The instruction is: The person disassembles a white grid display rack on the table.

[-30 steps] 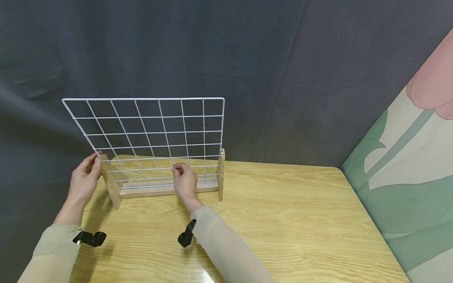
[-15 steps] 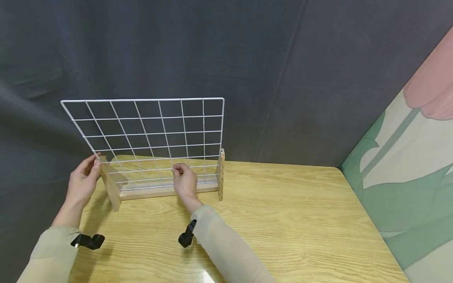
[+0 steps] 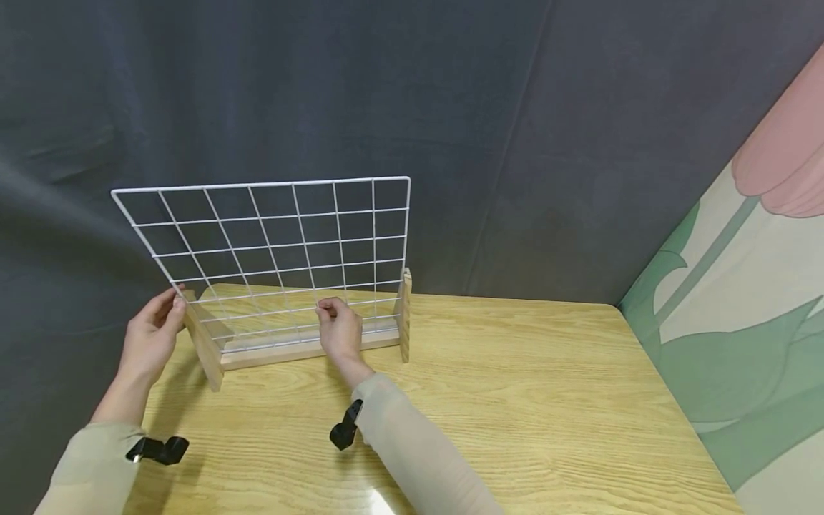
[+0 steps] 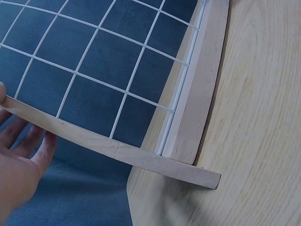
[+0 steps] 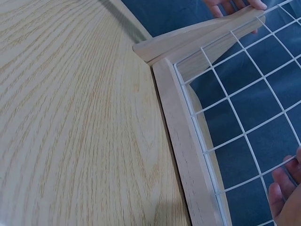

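A white wire grid panel (image 3: 257,185) leans back in a pale wooden stand, its lower edge along the stand's bottom rail (image 4: 193,113). My left hand (image 3: 146,340) grips the upper end of the left wooden side piece (image 4: 113,149), thumb on one face and fingers on the other. Around a wire near the middle of the grid's lower half, my right hand (image 3: 340,332) pinches with thumb and fingers. In the right wrist view only part of the right hand (image 5: 287,193) shows, at the edge. The right side piece (image 3: 405,315) stands untouched at the grid's other end.
The stand rests on a wood-grain table (image 3: 515,400), near its back left. Behind hangs a dark grey curtain (image 3: 515,143). A cloth with a pink and green flower print (image 3: 740,357) borders the right side. Black wrist cameras (image 3: 157,450) sit on both sleeves.
The stand's left end has shifted slightly toward me, and the grid's top left corner sits a little lower in view. Both hands keep their holds and have moved slightly with it.
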The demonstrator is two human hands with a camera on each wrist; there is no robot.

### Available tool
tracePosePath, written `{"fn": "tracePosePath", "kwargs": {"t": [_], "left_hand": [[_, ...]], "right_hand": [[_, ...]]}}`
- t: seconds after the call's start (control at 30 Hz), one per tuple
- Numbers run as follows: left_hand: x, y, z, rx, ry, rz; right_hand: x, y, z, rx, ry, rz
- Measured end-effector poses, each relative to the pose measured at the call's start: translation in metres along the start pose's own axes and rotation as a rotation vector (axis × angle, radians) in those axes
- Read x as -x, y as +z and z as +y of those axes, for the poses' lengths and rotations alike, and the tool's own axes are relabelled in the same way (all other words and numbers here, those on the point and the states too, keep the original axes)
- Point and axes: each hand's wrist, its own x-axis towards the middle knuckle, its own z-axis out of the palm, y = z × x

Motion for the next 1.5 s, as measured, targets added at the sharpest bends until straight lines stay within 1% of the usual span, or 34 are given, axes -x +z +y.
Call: {"fn": "tracePosePath", "kwargs": {"t": [0.33, 0.5, 0.77, 1.03, 1.27, 1.5], "left_hand": [[0.008, 0.0, 0.0, 0.088, 0.039, 0.002], [0.013, 0.0, 0.001, 0.068, 0.049, 0.018], [0.025, 0.0, 0.003, -0.004, 0.043, 0.042], [0.034, 0.0, 0.003, 0.011, 0.054, 0.045], [0.039, 0.0, 0.003, 0.016, 0.075, 0.057], [0.047, -0.002, 0.001, 0.012, 0.084, 0.08]], "right_hand": [[-0.001, -0.005, 0.001, -0.006, 0.004, -0.032], [0.0, -0.009, 0.001, -0.014, -0.002, -0.056], [0.0, -0.014, 0.003, -0.004, -0.02, -0.084], [-0.001, -0.017, 0.006, -0.007, -0.024, -0.103], [0.0, -0.02, 0.007, -0.009, -0.045, -0.117], [0.001, -0.02, 0.007, -0.009, -0.025, -0.163]]}}
